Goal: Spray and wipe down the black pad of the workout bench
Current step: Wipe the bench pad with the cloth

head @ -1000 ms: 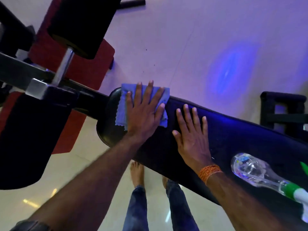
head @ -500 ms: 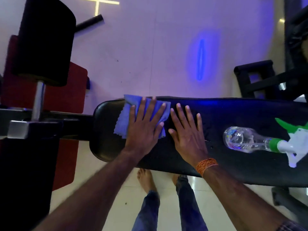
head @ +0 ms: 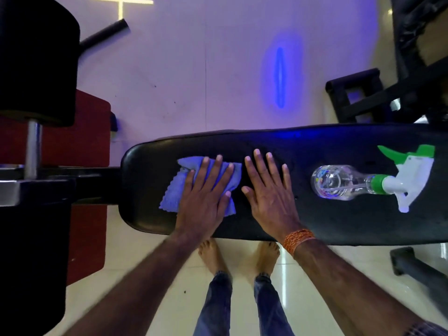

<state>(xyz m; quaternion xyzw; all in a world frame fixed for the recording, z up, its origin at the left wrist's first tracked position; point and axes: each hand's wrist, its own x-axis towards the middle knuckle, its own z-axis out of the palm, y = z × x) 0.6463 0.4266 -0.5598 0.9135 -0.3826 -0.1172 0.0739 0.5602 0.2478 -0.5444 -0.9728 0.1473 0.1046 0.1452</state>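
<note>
The black bench pad (head: 339, 221) runs across the middle of the view. My left hand (head: 206, 192) lies flat on a blue cloth (head: 173, 192), pressing it onto the pad near its left end. Just to the right, my right hand (head: 269, 192) rests flat on the bare pad with fingers spread, an orange thread band at its wrist. A clear spray bottle (head: 339, 183) with a green and white trigger head (head: 409, 175) lies on its side on the pad, further right of both hands.
Black roller pads (head: 36, 59) on a metal bar (head: 32, 149) stand at the left over a red mat (head: 84, 132). Black equipment frames (head: 363, 95) sit at the upper right and lower right. My bare feet (head: 213, 258) stand on the tiled floor below the pad.
My left hand has slid the cloth from the pad's far edge toward the middle of its width and a little right. The view has swung so the pad now lies level.
</note>
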